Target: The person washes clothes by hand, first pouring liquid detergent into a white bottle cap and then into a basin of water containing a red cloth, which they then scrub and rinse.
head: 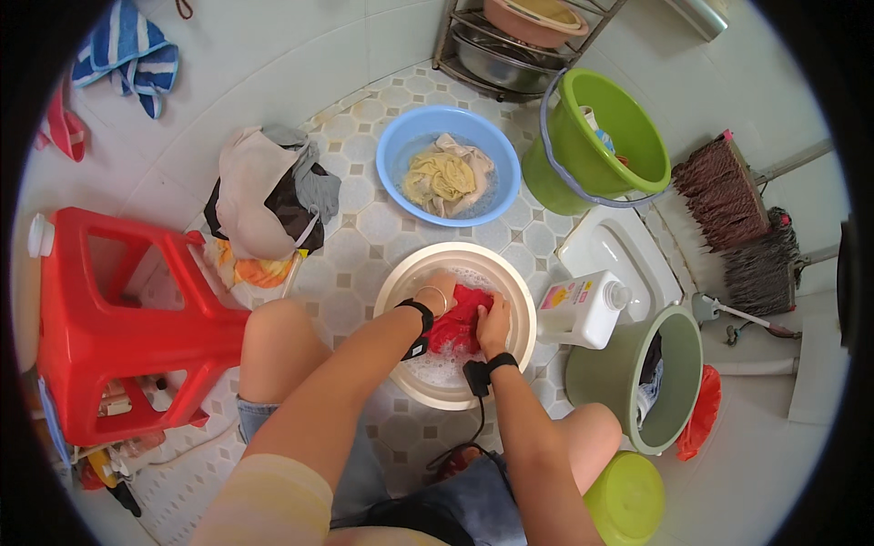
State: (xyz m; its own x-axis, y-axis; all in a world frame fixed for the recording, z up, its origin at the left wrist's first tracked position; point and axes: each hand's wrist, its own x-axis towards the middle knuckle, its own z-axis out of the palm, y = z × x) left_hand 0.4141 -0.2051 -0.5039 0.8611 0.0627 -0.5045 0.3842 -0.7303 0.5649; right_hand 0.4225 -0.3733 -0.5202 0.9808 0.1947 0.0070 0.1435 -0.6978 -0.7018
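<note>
A red cloth [456, 321] lies wet in soapy water inside a cream plastic basin [524, 324] on the tiled floor. At its upper left, my left hand [437, 290] touches the cloth, its fingertips partly hidden. My right hand [494, 326] rests at the cloth's right edge with fingers bent against it; how firmly either hand grips cannot be told. Beyond the basin stands a blue basin [506, 147] holding yellow and beige cloths [447, 174] in water. A white plastic bottle [584, 307] is to the right of the cream basin.
A red plastic stool [136, 321] stands at left, near a clothes pile [263, 191]. On the right are a green bucket [580, 143], a grey-green bucket [608, 368] with clothes, a squat toilet [614, 246] and a lime container [625, 495]. Mop heads and brushes [727, 198] hang along the wall.
</note>
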